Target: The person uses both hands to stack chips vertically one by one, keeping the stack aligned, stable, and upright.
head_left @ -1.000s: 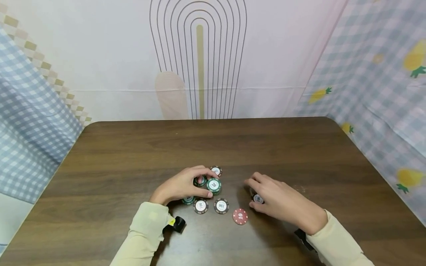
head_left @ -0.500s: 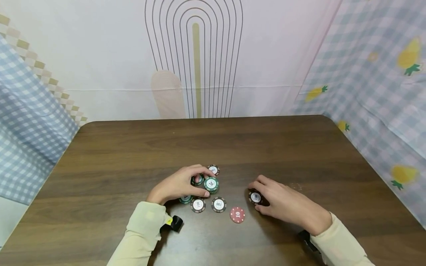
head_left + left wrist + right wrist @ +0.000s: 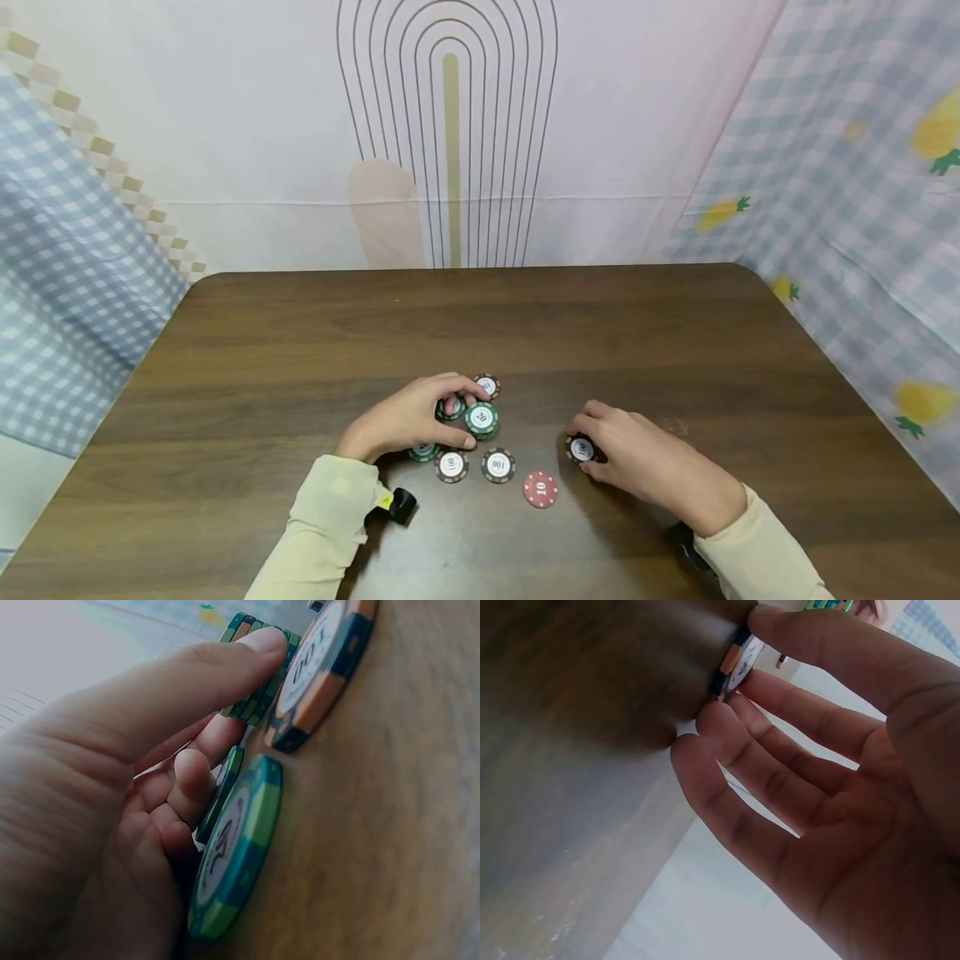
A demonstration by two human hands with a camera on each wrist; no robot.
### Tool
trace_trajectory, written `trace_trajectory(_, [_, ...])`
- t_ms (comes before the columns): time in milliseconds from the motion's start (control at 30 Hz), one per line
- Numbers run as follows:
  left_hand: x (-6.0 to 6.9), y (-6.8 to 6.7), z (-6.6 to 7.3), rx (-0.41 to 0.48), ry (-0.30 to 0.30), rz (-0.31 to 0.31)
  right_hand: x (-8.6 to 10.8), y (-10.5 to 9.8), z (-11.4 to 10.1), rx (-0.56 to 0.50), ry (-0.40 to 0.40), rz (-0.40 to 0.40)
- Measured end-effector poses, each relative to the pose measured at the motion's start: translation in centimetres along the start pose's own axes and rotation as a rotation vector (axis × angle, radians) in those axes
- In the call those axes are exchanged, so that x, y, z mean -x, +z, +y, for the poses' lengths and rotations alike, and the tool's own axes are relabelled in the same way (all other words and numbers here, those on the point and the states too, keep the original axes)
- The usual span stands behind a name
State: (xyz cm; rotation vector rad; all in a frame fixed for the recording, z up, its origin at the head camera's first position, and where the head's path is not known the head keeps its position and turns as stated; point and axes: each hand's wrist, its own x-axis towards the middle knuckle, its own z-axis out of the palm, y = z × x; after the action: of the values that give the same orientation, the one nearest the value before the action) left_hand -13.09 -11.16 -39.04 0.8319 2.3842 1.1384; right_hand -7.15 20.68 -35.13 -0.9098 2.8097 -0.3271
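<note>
"What are the fingers of the left hand (image 3: 408, 417) doing?"

"They're curled round a stack of green poker chips (image 3: 482, 418), thumb on the near side, index finger on the far. The head view reads the top one as a 20; the left wrist camera adds the striped edges, with an orange patch among the green."

"And the right hand (image 3: 637, 462)?"

"Pinching a dark poker chip (image 3: 581, 449). From the head you get its white centre; only the right wrist camera shows the orange blocks on its rim, thumb at one edge, fingertips at the other. Whether it's off the wooden table (image 3: 300, 333), I can't tell."

"Close by?"

"A green 20 chip (image 3: 238, 844) under the left palm, mostly covered from above but large at the left wrist. Near the left thumb, one 100 chip (image 3: 452, 466), and beside it a second 100 chip (image 3: 498, 466). Between the hands, a red 10 chip (image 3: 541, 489)."

"Farther out?"

"Pale yellow sleeves (image 3: 318, 525), then a blue gingham cloth (image 3: 67, 275)."
</note>
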Motion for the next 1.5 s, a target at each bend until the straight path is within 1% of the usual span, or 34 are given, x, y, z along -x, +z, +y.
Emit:
trace_trajectory(133, [0.01, 0.03, 0.06, 0.009, 0.012, 0.002, -0.18, -0.08, -0.17, 0.034, 0.016, -0.001])
trace_trajectory(333, [-0.01, 0.03, 0.18, -0.003, 0.019, 0.004, -0.13, 0.10, -0.10, 0.046, 0.018, -0.004])
trace_trajectory(600, [-0.02, -0.01, -0.02, -0.013, 0.010, 0.001, -0.01, -0.02, 0.25, 0.064, -0.029, 0.015])
trace_trajectory(733, [-0.09, 0.00, -0.12, -0.017, 0.029, -0.001, -0.03, 0.05, 0.39, 0.071, -0.052, 0.048])
trace_trajectory(867, [-0.13, 0.02, -0.18, -0.017, 0.035, -0.001, -0.10, 0.36, 0.37, 0.056, -0.038, 0.069])
trace_trajectory(1000, [-0.10, -0.01, -0.12, -0.017, 0.031, -0.001, -0.23, 0.57, 0.30, 0.039, -0.019, 0.067])
trace_trajectory(1167, [-0.18, 0.09, -0.07, -0.019, 0.015, -0.002, -0.32, 0.47, 0.28, 0.013, -0.046, 0.068])
trace_trajectory(1233, [-0.19, 0.13, -0.03, -0.019, 0.007, -0.002, -0.38, 0.29, 0.23, -0.005, -0.057, 0.055])
trace_trajectory(1400, [-0.20, 0.14, -0.06, -0.020, 0.011, -0.002, -0.63, -0.15, -0.05, -0.032, -0.059, 0.012])
trace_trajectory(1500, [-0.19, 0.12, -0.09, -0.020, 0.010, 0.000, -0.84, -0.26, -0.26, -0.015, -0.067, 0.026])
